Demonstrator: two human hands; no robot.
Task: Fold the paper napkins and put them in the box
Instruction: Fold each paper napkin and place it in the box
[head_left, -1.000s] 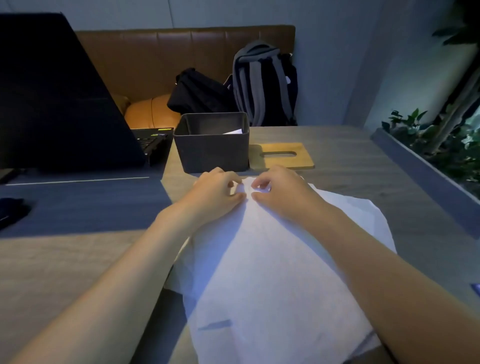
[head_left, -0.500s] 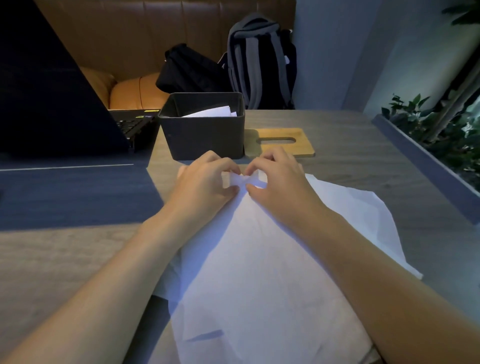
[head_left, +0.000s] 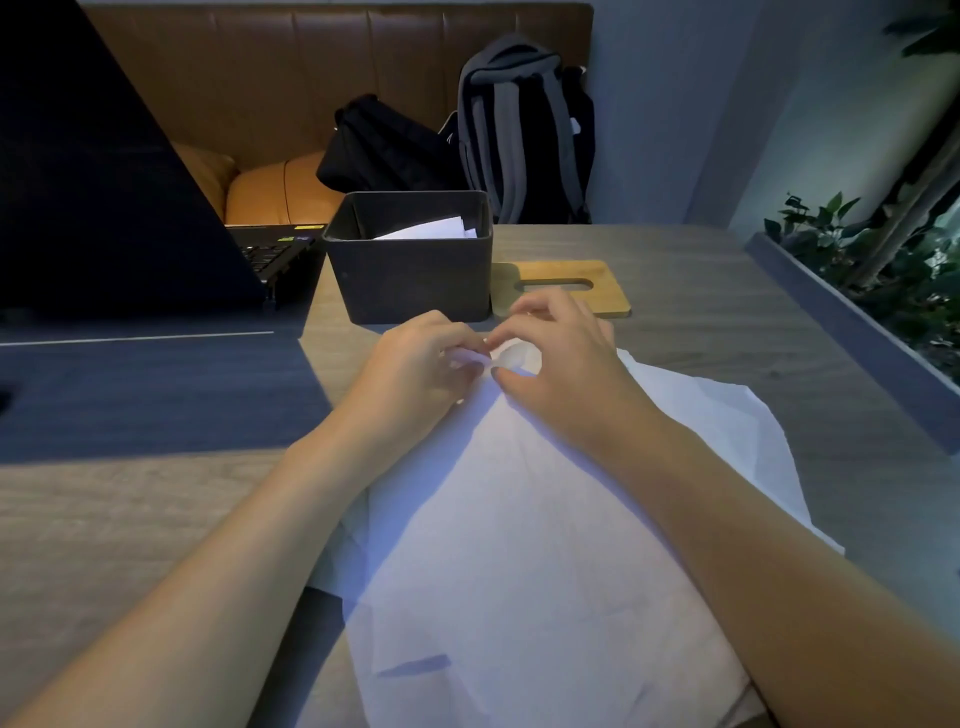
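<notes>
A stack of white paper napkins (head_left: 524, 545) lies spread on the wooden table in front of me. My left hand (head_left: 415, 369) and my right hand (head_left: 558, 364) meet at the far corner of the top napkin, and each pinches that corner with thumb and fingertips. The corner is lifted and crumpled between them. Just beyond my hands stands the dark grey box (head_left: 415, 280), open at the top, with folded white napkins (head_left: 431, 228) showing inside.
A wooden lid with a slot (head_left: 566, 291) lies right of the box. An open laptop (head_left: 104, 197) fills the left. Backpacks (head_left: 519, 135) sit on the brown bench behind. A planter edge (head_left: 852, 332) runs along the right.
The view has tilted down and closer to the box. My fingers have pulled the top napkin's far corner up off the stack and bunched it.
</notes>
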